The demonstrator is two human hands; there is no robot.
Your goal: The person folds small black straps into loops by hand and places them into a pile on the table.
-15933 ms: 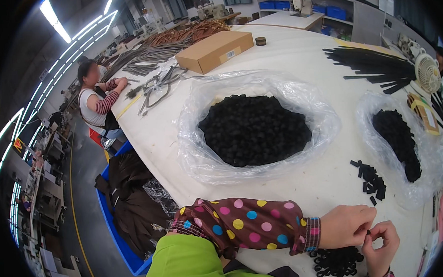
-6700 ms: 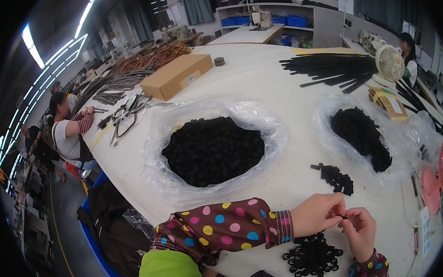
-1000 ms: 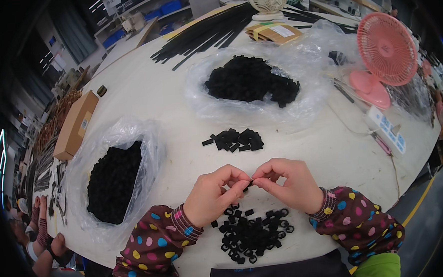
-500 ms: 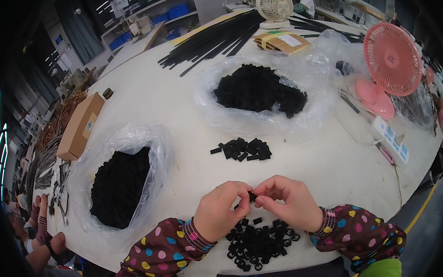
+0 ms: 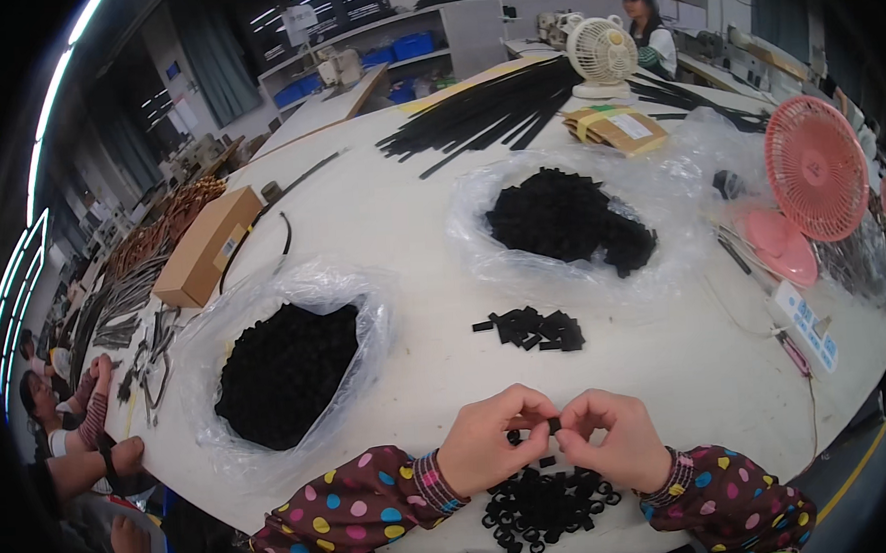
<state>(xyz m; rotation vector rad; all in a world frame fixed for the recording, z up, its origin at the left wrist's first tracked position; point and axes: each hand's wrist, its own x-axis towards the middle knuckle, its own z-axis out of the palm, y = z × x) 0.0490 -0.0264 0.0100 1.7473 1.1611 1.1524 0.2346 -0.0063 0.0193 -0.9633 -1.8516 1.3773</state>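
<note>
My left hand (image 5: 496, 438) and my right hand (image 5: 620, 439) meet fingertip to fingertip, both pinching a small black piece (image 5: 555, 425) that looks like a short strip or loop. Just beneath them lies a heap of small black rings (image 5: 547, 506) near the table's front edge. Farther out sits a little pile of flat, short black strips (image 5: 538, 329). To the left, a clear plastic bag (image 5: 373, 310) lies open around a mass of black pieces (image 5: 286, 377). Another clear bag (image 5: 470, 225) at the far middle holds more black pieces (image 5: 560, 215).
A pink fan (image 5: 816, 169) and a white power strip (image 5: 804, 326) stand at right. Long black strips (image 5: 484, 109), a cream fan (image 5: 602, 53) and a brown package (image 5: 618, 129) lie at the back. At left are a carton (image 5: 208, 247), a black cord (image 5: 287, 235) and co-workers' arms (image 5: 97, 463).
My view has tilted, so everything sits lower and further right in the picture. My hands keep pinching together at the same spot. Dark cords now show beside the carton.
</note>
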